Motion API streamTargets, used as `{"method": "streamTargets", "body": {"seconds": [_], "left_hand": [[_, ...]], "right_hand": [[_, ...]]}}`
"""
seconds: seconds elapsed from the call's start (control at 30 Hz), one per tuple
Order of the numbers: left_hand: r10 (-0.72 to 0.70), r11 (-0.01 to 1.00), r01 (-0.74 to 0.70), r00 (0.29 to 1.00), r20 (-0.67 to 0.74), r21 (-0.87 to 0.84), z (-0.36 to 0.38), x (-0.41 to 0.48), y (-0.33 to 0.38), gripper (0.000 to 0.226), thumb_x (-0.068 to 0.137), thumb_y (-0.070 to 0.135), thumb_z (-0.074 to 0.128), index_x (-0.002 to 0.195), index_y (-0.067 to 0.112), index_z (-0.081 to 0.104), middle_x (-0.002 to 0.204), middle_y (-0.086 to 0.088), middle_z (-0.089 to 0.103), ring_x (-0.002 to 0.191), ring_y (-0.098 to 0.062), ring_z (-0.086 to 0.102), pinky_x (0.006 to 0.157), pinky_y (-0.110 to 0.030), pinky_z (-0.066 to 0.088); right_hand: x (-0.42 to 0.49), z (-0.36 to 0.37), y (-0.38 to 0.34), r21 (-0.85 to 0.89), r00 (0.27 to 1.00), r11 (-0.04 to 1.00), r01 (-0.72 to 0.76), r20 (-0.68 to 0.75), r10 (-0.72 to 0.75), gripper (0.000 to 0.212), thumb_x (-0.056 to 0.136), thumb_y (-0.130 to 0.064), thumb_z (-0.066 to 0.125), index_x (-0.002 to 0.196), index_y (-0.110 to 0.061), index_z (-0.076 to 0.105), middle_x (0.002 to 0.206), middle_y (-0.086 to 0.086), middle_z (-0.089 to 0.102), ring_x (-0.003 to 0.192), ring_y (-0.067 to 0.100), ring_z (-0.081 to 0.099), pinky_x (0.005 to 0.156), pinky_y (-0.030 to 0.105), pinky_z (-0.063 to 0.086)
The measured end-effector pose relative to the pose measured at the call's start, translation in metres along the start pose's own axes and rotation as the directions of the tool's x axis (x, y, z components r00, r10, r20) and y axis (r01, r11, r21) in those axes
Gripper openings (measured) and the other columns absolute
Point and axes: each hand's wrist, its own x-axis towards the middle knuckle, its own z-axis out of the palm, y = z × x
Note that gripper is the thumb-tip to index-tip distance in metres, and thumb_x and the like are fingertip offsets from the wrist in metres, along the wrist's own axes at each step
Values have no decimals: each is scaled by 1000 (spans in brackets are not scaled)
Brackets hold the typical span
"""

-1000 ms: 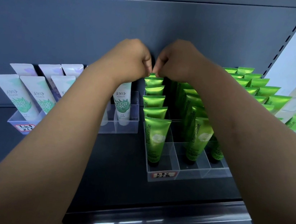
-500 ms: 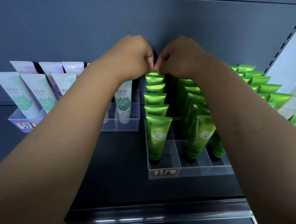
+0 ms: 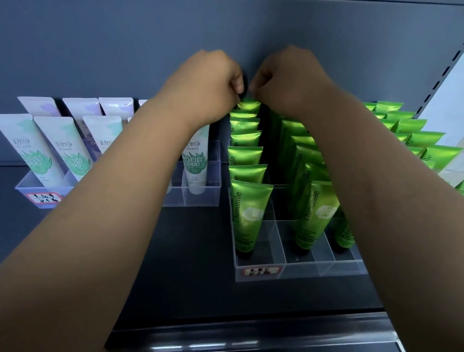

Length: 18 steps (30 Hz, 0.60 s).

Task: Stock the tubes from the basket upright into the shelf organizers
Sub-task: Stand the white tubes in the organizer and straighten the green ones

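Left hand point(image 3: 207, 84) and right hand point(image 3: 284, 79) meet, knuckles up, over the rear green tube point(image 3: 247, 106), which stands upright in the organizer's point(image 3: 315, 272) left row. Fingers curled, tips hidden: cannot tell if either grip pinches it. Forearms cover some white tubes point(image 3: 42, 148). Bare shelf point(image 3: 184, 258) between the organizers.

Printed sideways up the front green tube point(image 3: 247, 207): "Chamomile"; same word up the neighbouring green tube point(image 3: 316, 213). On the white tubes point(image 3: 195, 165): "美加净" above "maxam". Handwritten dark characters, not legible, on the red-bordered label point(image 3: 261, 272) fronting the right organizer point(image 3: 345, 267) and on the left label point(image 3: 43, 198) fronting the left organizer point(image 3: 24, 187)
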Motion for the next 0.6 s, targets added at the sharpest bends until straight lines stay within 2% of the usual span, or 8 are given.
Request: {"method": "streamTargets", "body": {"seconds": [0.1,0.2,0.3,0.43,0.6], "left_hand": [[0,1000,0,1000,-10,10,5,2,-4,17,83,14,71,95,24,75,99,-5,75,100,-29,68,88,-43,56],[3,999,-4,1000,7,32,10,1,-4,14,81,19,67,88,30,71,97,-4,75,98,-31,68,86,-44,57],[-14,999,13,1000,16,51,12,1,-4,13,81,23,63,80,36,66,94,-2,74,96,-31,68,85,-46,56],[-42,995,43,999,-10,87,13,2,-2,19,87,18,61,90,31,75,98,1,74,102,-30,64,89,-48,54],[-75,995,75,997,1,59,15,2,2,21,82,19,59,85,32,74,92,4,74,96,-28,67,86,-48,55]], "right_hand": [[4,5,1,-87,1000,996,2,17,-1,26,87,-18,58,104,-19,77,114,10,72,111,34,65,96,38,53],[6,8,0,-128,999,992,-4,39,9,30,85,-18,57,108,-17,76,115,11,71,110,35,65,96,43,55],[8,10,-2,-130,998,991,-15,51,22,33,82,-16,57,109,-16,76,115,12,71,109,35,66,95,43,55],[11,14,-2,-143,998,989,-22,54,30,34,81,-12,58,110,-15,75,115,13,71,109,35,66,95,42,55],[15,16,-4,-198,1000,980,-14,11,16,30,86,-11,62,114,-14,73,119,15,69,112,37,65,90,38,52]]}}
